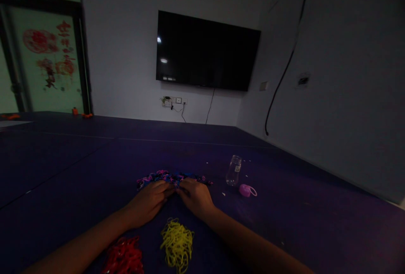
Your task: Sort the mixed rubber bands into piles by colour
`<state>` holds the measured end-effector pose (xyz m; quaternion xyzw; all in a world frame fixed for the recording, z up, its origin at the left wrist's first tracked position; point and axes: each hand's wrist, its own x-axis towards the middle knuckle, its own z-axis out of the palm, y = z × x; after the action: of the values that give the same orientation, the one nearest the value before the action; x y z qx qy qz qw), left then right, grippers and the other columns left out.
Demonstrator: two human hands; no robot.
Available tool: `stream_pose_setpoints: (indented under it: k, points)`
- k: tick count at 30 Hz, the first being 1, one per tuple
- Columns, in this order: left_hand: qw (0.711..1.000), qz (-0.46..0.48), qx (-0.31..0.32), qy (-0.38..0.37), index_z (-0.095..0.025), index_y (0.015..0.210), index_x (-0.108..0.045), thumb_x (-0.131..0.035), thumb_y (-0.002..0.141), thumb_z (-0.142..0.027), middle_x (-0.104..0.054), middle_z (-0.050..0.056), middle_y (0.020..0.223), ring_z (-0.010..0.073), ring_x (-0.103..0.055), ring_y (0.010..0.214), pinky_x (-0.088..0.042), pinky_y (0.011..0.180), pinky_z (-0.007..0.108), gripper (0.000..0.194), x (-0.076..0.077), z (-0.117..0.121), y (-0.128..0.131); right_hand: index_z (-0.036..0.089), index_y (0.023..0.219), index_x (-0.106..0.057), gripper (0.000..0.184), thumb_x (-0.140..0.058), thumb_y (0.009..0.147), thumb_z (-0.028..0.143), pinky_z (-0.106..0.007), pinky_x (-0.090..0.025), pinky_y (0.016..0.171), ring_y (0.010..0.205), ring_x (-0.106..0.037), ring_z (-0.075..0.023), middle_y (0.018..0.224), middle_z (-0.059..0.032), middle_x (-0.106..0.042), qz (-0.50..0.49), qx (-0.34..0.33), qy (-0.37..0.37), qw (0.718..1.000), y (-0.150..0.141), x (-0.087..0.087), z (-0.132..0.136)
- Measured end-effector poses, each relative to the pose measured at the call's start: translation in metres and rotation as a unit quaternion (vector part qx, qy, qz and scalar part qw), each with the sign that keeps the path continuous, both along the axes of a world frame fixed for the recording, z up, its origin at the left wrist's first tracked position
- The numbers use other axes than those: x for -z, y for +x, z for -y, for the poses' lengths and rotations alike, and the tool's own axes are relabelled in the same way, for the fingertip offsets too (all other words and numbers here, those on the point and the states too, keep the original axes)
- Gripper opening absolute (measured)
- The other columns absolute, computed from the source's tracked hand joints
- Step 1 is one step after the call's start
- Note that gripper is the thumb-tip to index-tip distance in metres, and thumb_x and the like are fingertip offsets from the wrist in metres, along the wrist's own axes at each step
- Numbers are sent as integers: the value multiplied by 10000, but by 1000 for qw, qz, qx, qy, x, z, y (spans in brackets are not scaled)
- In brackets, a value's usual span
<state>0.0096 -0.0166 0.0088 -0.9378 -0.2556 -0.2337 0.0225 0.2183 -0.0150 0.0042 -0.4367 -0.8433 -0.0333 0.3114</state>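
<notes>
1. Tangled blue-and-pink strings (162, 176) lie at the fingertips of the left hand (148, 203) and right hand (196, 198); whether either pinches a strand is unclear.
2. Light, separate pinches should limit snagging.
3. Loose yellow strings (177, 242) sit nearer the person, beside the red heap (125, 258).

dim room, muted colours, purple tabletop (268, 223) sunk in shadow, small white glare spots on the left of the dark television (209, 50), pale greenish light through the glass door (47, 59) at far left, darkened corners
</notes>
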Motion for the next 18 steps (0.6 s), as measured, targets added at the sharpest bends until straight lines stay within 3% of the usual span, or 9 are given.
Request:
stream_pose_setpoints:
  k: [9,18]
  points:
    - [1000,-10,24,17,-249,1294,-472,-406,847,-42,-561,66,1231,220,-486,1157,-420,985,421,497,2,-2,-1,220,861,-643,145,-505,849,178,-222,-434,720,871,-612,-159,896,-22,-676,14,-5,-8,1000,1,0,0]
    - [999,10,-25,30,-259,1329,-430,-431,837,-56,-575,60,1194,226,-494,1131,-432,956,416,532,4,-1,0,210,808,-627,126,-512,845,175,-218,-423,679,816,-617,-155,837,-17,-670,6,7,1,1000,-1,-1,1]
